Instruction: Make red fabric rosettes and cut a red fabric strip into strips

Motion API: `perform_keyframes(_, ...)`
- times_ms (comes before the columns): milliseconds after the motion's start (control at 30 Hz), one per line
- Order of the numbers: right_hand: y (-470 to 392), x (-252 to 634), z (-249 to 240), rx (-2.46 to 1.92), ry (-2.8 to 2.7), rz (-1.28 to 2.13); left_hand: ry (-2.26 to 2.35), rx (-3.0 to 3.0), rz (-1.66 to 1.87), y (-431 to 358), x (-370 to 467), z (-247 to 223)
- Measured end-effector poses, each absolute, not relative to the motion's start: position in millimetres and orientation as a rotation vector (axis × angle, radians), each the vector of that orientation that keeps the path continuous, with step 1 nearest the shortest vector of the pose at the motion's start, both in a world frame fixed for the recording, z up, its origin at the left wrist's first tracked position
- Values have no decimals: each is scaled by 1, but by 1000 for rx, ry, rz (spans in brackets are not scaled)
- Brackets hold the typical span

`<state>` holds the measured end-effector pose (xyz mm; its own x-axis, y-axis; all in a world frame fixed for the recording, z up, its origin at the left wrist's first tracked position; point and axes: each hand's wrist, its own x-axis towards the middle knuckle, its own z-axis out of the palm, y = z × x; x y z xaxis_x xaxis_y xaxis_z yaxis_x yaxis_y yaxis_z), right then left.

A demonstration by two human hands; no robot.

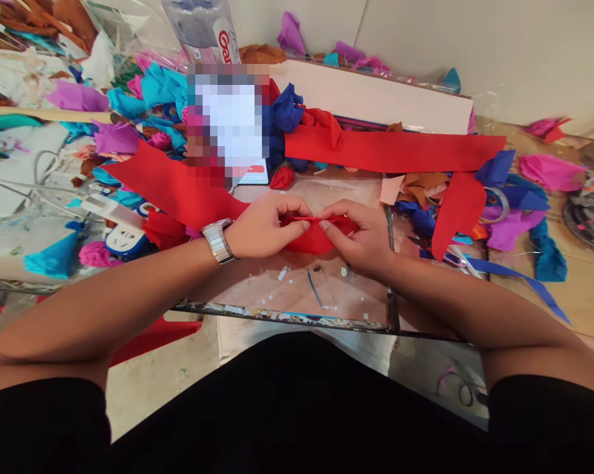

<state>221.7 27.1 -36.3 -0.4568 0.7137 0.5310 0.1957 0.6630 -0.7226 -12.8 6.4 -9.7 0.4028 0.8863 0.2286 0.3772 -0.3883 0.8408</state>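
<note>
A piece of red crepe-like paper (311, 242) is pinched between my two hands over the middle of the table. My left hand (270, 226), with a metal watch on the wrist, holds its left part between thumb and fingers. My right hand (359, 234) grips the paper close by, its fingertips almost touching those of the left. Behind my left hand lies a wide red strip (178, 187). A long red strip (396, 150) stretches across the pile beyond my hands, and a small crumpled red piece (282, 176) sits just behind them.
A phone (252, 172) stands behind my left hand, partly blurred, with a plastic bottle (203, 29) beyond. A white power strip (124, 238) and cables lie at left. Blue, pink and purple paper pieces surround them. A blue strip (519, 273) lies near my right forearm.
</note>
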Motion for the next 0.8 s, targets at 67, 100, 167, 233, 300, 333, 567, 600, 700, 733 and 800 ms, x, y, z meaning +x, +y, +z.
perform_keyframes(67,28,222,-37,-697,-1991,735,1072,1932,909,6,-13,-9)
perform_keyframes(100,28,222,-37,-700,-1995,735,1075,1924,914,6,-12,-8)
perform_keyframes(167,28,222,-37,-713,-2008,739,1077,1912,921,7,-12,-9)
perform_keyframes(233,27,222,-37,-723,-2014,741,1072,1905,928,7,-12,-9)
perform_keyframes(300,27,222,-37,-724,-2015,738,1077,1900,932,7,-12,-10)
perform_keyframes(333,27,222,-37,-720,-2014,730,1084,1897,934,7,-12,-10)
perform_keyframes(567,27,222,-36,-707,-2049,658,1057,1853,923,7,-10,-8)
perform_keyframes(600,27,222,-35,-711,-2056,647,1062,1856,925,7,-10,-8)
perform_keyframes(700,26,221,-34,-709,-2073,613,1081,1869,939,7,-10,-10)
perform_keyframes(733,26,221,-33,-711,-2076,604,1079,1871,943,8,-10,-10)
perform_keyframes(800,26,221,-33,-728,-2074,595,1068,1872,950,8,-10,-10)
